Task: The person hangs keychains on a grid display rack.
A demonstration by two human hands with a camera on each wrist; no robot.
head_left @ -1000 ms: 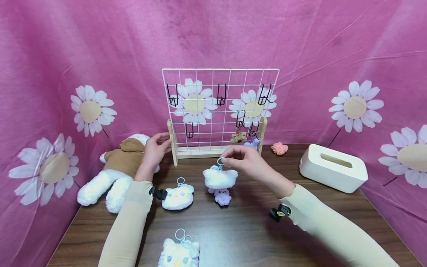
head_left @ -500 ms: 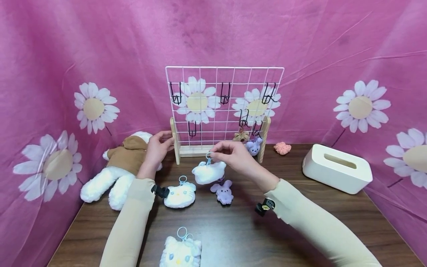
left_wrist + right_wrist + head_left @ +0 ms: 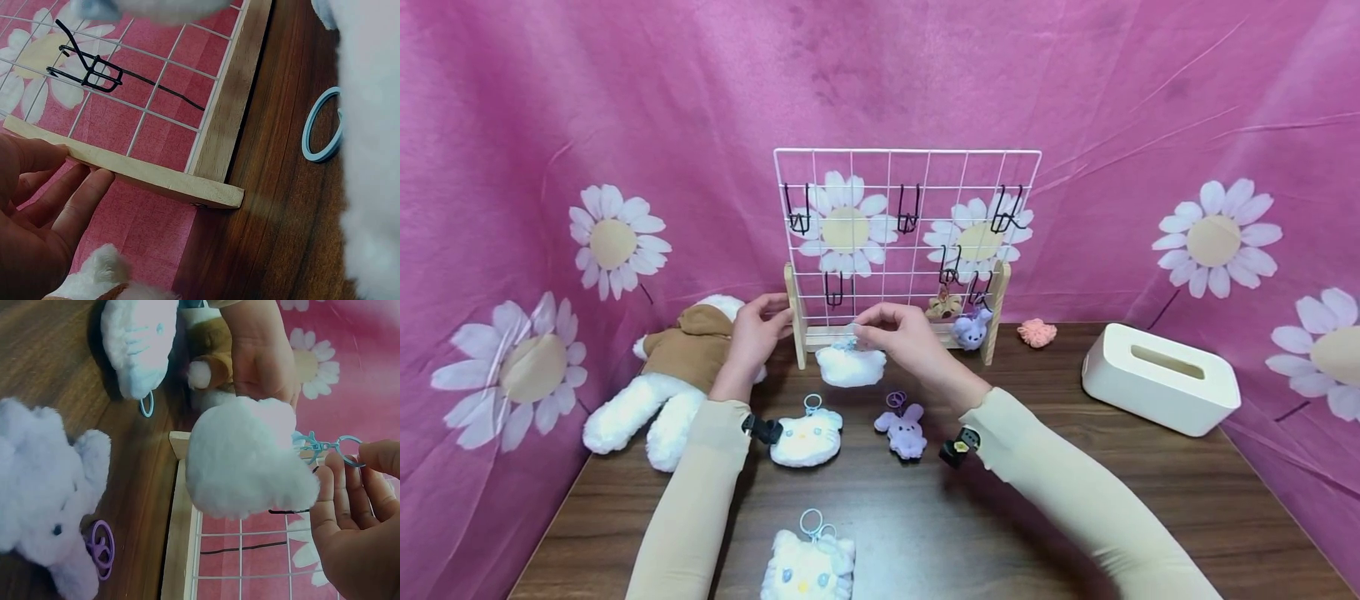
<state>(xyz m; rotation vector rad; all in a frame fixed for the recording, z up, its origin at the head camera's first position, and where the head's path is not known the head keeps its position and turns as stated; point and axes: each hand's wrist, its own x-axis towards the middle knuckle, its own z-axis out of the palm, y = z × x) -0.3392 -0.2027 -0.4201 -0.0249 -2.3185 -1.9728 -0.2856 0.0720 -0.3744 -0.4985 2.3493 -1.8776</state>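
Note:
My left hand (image 3: 756, 333) touches the wooden side post (image 3: 795, 321) of the white grid rack with its fingers; in the left wrist view the fingertips (image 3: 103, 178) lie against the post (image 3: 187, 185). With thumb and fingertips, my right hand (image 3: 902, 342) pinches the light-blue ring (image 3: 351, 450) of a white plush keychain (image 3: 852, 365). The plush hangs below that hand, before the rack's bottom bar, its plain furry back towards the head view. A white cat-face keychain (image 3: 805, 439) and a lavender bunny keychain (image 3: 904, 433) lie on the table between my arms.
Several black hooks (image 3: 908, 212) sit on the grid; a brown charm (image 3: 943, 306) and another lavender bunny (image 3: 972, 331) hang at its right. A plush dog (image 3: 677, 358) lies left. A square cat-face plush (image 3: 808, 567), peach pompom (image 3: 1037, 333) and white tissue box (image 3: 1161, 379) are about.
My right hand has carried the white plush left and back towards the rack, uncovering the lavender bunny keychain on the table. My left hand stays at the post. The head view has shifted slightly.

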